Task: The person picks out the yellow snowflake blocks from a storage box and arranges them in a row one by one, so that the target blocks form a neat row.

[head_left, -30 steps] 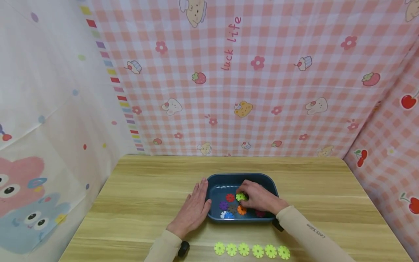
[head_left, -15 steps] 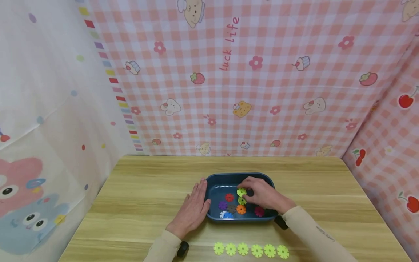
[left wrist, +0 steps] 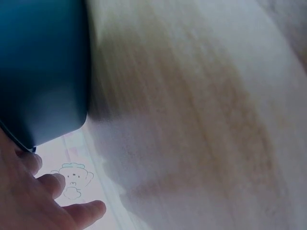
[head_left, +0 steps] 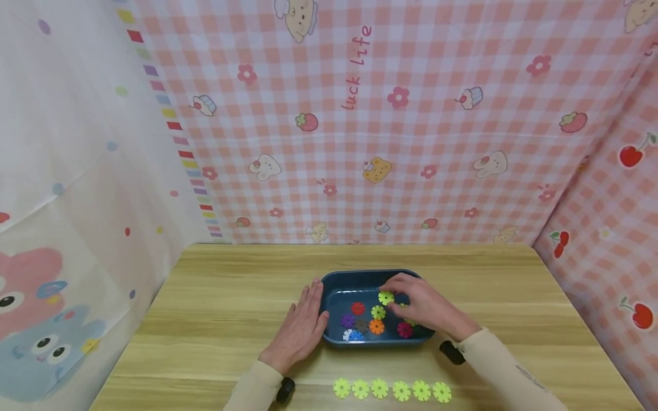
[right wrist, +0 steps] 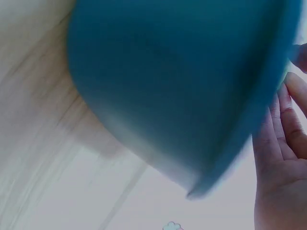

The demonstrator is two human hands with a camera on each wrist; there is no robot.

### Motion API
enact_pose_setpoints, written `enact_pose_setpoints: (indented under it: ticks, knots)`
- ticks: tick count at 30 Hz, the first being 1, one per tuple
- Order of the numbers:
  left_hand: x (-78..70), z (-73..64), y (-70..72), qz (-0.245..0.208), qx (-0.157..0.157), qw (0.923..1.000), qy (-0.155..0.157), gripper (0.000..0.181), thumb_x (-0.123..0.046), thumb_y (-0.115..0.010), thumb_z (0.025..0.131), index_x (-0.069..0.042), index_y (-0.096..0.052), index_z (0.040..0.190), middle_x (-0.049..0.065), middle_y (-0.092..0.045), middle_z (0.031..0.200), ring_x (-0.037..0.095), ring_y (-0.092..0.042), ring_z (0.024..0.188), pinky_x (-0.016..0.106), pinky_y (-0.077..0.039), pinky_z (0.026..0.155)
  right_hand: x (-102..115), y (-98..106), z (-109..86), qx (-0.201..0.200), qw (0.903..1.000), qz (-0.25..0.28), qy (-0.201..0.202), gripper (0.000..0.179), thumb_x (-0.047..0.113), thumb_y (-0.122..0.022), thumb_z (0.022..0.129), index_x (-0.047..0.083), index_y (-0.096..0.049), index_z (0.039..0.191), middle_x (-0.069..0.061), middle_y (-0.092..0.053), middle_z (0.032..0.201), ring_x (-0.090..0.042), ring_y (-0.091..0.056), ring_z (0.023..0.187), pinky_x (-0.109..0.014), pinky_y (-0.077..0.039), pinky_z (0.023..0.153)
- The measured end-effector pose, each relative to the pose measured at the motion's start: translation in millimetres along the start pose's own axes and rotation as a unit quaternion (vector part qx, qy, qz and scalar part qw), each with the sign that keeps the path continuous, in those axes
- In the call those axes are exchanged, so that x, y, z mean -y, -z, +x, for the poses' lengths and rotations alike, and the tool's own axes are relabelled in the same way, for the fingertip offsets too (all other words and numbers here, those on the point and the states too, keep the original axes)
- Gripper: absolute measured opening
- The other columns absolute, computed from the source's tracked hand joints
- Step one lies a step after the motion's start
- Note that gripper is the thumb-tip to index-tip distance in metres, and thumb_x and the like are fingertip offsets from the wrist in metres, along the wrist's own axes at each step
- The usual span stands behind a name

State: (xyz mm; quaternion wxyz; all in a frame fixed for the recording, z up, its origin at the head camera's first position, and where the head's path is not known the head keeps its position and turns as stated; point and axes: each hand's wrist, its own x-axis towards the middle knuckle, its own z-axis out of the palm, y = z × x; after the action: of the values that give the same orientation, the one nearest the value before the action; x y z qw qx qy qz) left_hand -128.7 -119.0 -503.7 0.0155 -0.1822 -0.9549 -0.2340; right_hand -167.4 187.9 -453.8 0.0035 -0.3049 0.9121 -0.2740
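Pinching 1 lime disc [head_left: 386,298], the right hand [head_left: 429,307] has drawn it off a 2nd disc [head_left: 378,312], left hand [head_left: 298,328] straight-fingered against the tray [head_left: 354,281].

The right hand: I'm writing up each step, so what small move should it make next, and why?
Probably lift the green disc out of the tray toward the row of six green discs: the right hand seems to pinch it within the tray, the row is the same colour, and the left hand rests at the tray's side.
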Motion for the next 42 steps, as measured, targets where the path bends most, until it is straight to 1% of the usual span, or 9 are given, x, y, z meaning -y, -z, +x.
enact_pose_setpoints:
  ticks: [3,11,16,23,28,32,37,39,42]
  knots:
    - [0.0,0.7,-0.3,-0.001,0.001,1.0,0.002,0.064,-0.029,-0.04,0.112,0.0,-0.018,0.164,0.016,-0.015,0.172,0.04,-0.021,0.155,0.068,-0.031,0.115,2,6,-6.5,-0.01,0.9999,-0.003,0.01,0.032,0.018,-0.077,0.094,0.012,-0.073,0.126,-0.002,-0.066,0.125,-0.022,-0.065,0.106,-0.048,-0.055,0.09]
    - [-0.3,1.6,-2.2,-0.004,0.0,1.0,0.003,0.064,-0.03,-0.04,0.112,0.0,-0.018,0.164,0.016,-0.015,0.172,0.04,-0.021,0.155,0.068,-0.031,0.115,2,15,-29.9,-0.041,0.998,-0.014,0.047,0.031,0.015,-0.076,0.094,0.01,-0.074,0.124,-0.003,-0.067,0.121,-0.021,-0.067,0.099,-0.044,-0.057,0.083]
    - [-0.6,2.0,-2.4,-0.003,-0.004,1.0,0.002,0.064,-0.029,-0.041,0.112,0.001,-0.019,0.164,0.016,-0.016,0.172,0.04,-0.022,0.155,0.068,-0.032,0.115,2,16,-48.7,-0.065,0.9957,-0.028,0.06,0.034,0.01,-0.079,0.09,0.01,-0.074,0.123,-0.002,-0.068,0.12,-0.019,-0.067,0.102,-0.042,-0.058,0.084]
    - [-2.0,1.2,-1.3,-0.002,-0.001,1.0,0.002,0.064,-0.029,-0.041,0.112,0.001,-0.02,0.164,0.017,-0.016,0.171,0.04,-0.022,0.155,0.068,-0.032,0.114,4,17,-73.0,-0.101,0.9924,-0.044,0.054,0.036,0.007,-0.084,0.083,0.012,-0.076,0.119,0.003,-0.068,0.117,-0.019,-0.067,0.103,-0.044,-0.059,0.084]
    - [-2.1,0.8,-0.7,-0.001,0.0,1.0,0.003,0.064,-0.029,-0.04,0.112,0.002,-0.02,0.164,0.017,-0.016,0.171,0.04,-0.021,0.155,0.068,-0.032,0.114,1,19,-86.9,-0.13,0.9865,-0.055,0.083,0.04,0.005,-0.086,0.078,0.014,-0.077,0.116,0.003,-0.068,0.114,-0.017,-0.067,0.1,-0.042,-0.06,0.082]
    - [-1.9,0.5,-0.9,0.0,0.001,1.0,0.003,0.063,-0.029,-0.04,0.112,0.002,-0.019,0.164,0.017,-0.016,0.172,0.04,-0.021,0.155,0.068,-0.032,0.114,-2,19,-99.2,-0.145,0.9831,-0.064,0.091,0.045,0.004,-0.088,0.074,0.017,-0.077,0.115,0.006,-0.068,0.113,-0.014,-0.067,0.099,-0.037,-0.06,0.082]
    - [-1.6,0.7,-1.7,-0.001,0.001,1.0,0.004,0.063,-0.029,-0.04,0.112,0.001,-0.019,0.164,0.016,-0.015,0.172,0.04,-0.021,0.155,0.068,-0.032,0.114,-3,17,-116.5,-0.15,0.9835,-0.069,0.074,0.046,0.005,-0.09,0.072,0.022,-0.077,0.113,0.01,-0.067,0.112,-0.01,-0.065,0.097,-0.03,-0.059,0.082]
    - [-1.4,0.9,-1.9,0.0,0.001,1.0,0.004,0.063,-0.029,-0.04,0.112,0.001,-0.019,0.164,0.016,-0.015,0.172,0.04,-0.021,0.155,0.068,-0.031,0.114,-4,16,-122.9,-0.149,0.9839,-0.068,0.071,0.046,0.006,-0.09,0.073,0.023,-0.076,0.113,0.011,-0.067,0.112,-0.009,-0.065,0.097,-0.025,-0.057,0.084]
    - [-1.2,1.1,-2.3,0.001,0.0,1.0,0.005,0.063,-0.029,-0.04,0.112,0.001,-0.019,0.164,0.016,-0.015,0.172,0.04,-0.021,0.155,0.068,-0.031,0.114,-6,16,-131.0,-0.146,0.9845,-0.059,0.078,0.048,0.004,-0.09,0.072,0.023,-0.076,0.114,0.012,-0.067,0.112,-0.008,-0.065,0.097,-0.012,-0.05,0.088]
